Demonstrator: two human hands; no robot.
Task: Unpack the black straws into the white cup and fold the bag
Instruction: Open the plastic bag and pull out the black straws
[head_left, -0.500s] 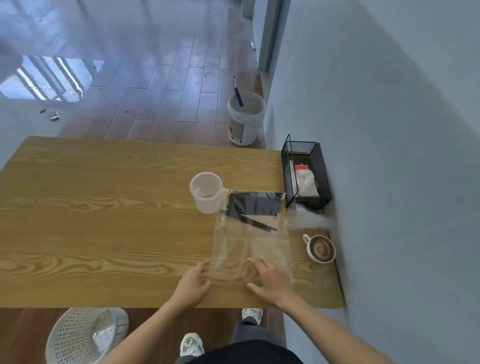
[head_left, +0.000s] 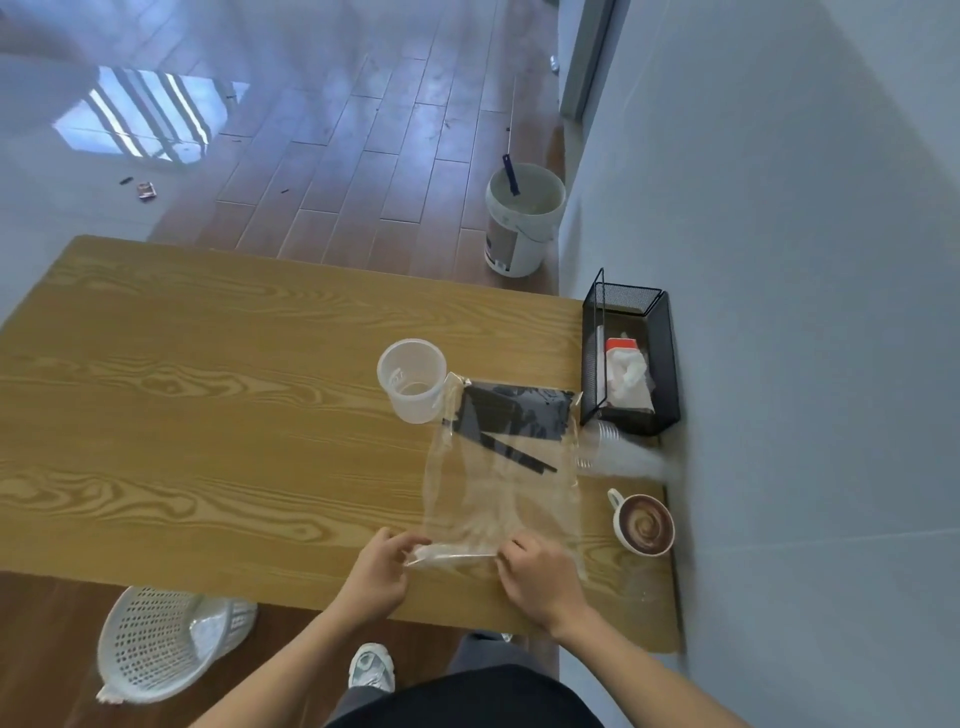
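My left hand (head_left: 382, 569) pinched the near edge of the clear bag (head_left: 498, 499), which lay flat on the counter (head_left: 208, 415). The white cup (head_left: 412, 379) stood upright at the bag's eleven o'clock, touching its far corner. The black straws (head_left: 514, 415) sat inside the bag's far end. My right hand (head_left: 540, 577) gripped the same near edge, with a coffee mug (head_left: 644, 525) at its two o'clock.

Black straws (head_left: 511, 413) in a clear bag (head_left: 498, 493), translucent white cup (head_left: 411, 382), wood-grain yellow-brown table (head_left: 208, 415).
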